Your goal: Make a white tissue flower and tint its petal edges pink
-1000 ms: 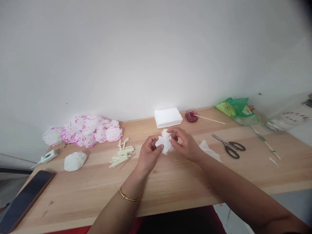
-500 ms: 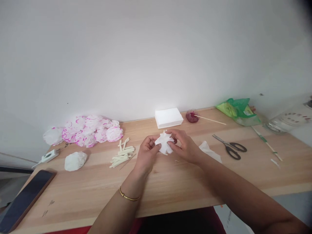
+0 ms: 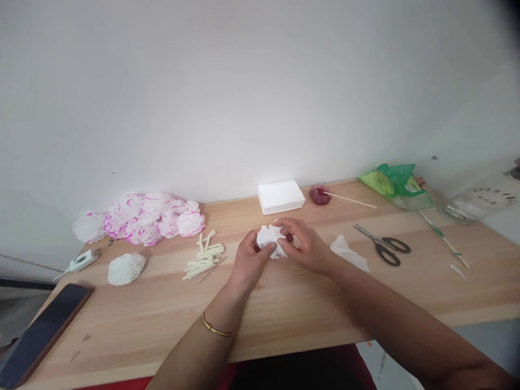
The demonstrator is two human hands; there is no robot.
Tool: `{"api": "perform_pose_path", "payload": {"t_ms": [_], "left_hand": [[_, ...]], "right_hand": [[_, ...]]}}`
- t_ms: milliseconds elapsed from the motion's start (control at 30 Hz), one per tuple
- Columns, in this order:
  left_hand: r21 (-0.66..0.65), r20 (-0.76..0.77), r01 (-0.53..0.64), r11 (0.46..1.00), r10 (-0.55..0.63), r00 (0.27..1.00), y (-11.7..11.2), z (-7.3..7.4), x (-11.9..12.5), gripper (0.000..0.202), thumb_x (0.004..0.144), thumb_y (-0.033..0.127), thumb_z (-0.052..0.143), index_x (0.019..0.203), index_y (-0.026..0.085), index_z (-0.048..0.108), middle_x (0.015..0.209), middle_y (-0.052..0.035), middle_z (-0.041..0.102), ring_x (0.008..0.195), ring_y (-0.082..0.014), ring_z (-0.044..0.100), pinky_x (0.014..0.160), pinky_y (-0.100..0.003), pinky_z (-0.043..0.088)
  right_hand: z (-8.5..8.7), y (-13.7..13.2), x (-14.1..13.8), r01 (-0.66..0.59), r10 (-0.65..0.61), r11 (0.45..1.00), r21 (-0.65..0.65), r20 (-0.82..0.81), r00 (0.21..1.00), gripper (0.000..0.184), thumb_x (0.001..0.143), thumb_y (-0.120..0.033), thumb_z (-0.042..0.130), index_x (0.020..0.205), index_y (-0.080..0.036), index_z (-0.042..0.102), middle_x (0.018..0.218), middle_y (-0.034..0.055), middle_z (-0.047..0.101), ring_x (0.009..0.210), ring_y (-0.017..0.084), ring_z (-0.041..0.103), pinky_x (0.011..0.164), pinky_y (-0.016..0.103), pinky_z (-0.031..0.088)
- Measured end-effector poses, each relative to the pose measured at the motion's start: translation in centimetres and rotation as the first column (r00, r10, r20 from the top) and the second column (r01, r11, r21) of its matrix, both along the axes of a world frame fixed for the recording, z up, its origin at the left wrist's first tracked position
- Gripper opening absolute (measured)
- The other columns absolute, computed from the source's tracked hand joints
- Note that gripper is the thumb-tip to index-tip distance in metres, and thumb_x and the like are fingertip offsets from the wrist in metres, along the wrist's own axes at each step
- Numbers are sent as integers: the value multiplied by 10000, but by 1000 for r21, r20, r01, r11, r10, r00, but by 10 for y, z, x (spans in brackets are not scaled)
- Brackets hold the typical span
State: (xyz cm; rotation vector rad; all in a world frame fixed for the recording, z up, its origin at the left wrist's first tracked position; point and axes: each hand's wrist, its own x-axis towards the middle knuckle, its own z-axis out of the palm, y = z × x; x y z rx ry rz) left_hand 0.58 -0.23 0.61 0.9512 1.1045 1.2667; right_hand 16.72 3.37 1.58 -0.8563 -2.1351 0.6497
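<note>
Between my hands, above the wooden table (image 3: pixel 292 319), is a white tissue paper flower (image 3: pixel 270 234) with a ruffled edge. My left hand (image 3: pixel 251 257) grips its left side, thumb on top and fingers curled beneath. On the right side my right hand (image 3: pixel 306 246) pinches it between thumb and fingers. The undersides of both hands' fingers are partly hidden by the paper. A loose white tissue piece (image 3: pixel 348 253) lies just beyond my right wrist. Left of my hands is a pile of pale yellow-green strips (image 3: pixel 205 259).
Pink-edged paper flowers (image 3: pixel 150 216) are heaped at the back left, with a white paper ball (image 3: pixel 126 268) in front. A tissue stack (image 3: pixel 281 196) and a red dye cup (image 3: pixel 320 194) stand behind. Scissors (image 3: pixel 384 245), a green bag (image 3: pixel 400 185) and a glass jar (image 3: pixel 463 208) are right; a phone (image 3: pixel 44 330) is left.
The tissue flower has become more gathered and rumpled, its spread petals folding in. My left thumb has slid farther over it, toward the right. Objects on the table stay in place.
</note>
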Motion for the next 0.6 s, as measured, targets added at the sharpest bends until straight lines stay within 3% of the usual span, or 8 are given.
{"api": "perform_pose_path", "payload": {"t_ms": [100, 267, 467, 600], "left_hand": [[-6, 43, -17, 1000, 18, 999, 0, 0, 0, 357, 672, 274, 756, 967, 145, 601, 834, -19, 673, 727, -128, 596, 683, -234, 446], [-20, 153, 9, 1000, -6, 988, -1, 4, 0, 336, 675, 281, 752, 939, 146, 594, 815, -22, 679, 688, -119, 600, 684, -245, 460], [-16, 108, 20, 1000, -18, 994, 1, 7, -7, 262, 673, 236, 753, 854, 141, 591, 730, -4, 650, 643, -103, 587, 662, -231, 453], [-34, 106, 81, 996, -77, 991, 2, 7, -9, 293, 684, 285, 749, 894, 139, 605, 752, -17, 656, 658, -115, 590, 672, -246, 455]], "right_hand": [[1, -1, -1, 11, -12, 1000, 26, 46, 999, 379, 853, -269, 565, 1212, -216, 456, 885, 37, 607, 792, 185, 551, 818, 360, 426], [-1, 0, -1, 22, -30, 996, 84, 100, 995, 354, 856, -195, 502, 1208, -211, 472, 1021, 80, 628, 864, 209, 566, 817, 373, 436], [-2, 3, 4, 48, -48, 999, 8, 37, 998, 358, 841, -194, 506, 1197, -219, 484, 1006, 67, 636, 891, 202, 575, 806, 345, 459], [3, 2, 3, 26, -25, 998, -49, 26, 999, 367, 838, -188, 499, 1203, -214, 470, 926, 44, 639, 813, 177, 575, 787, 332, 464]]}}
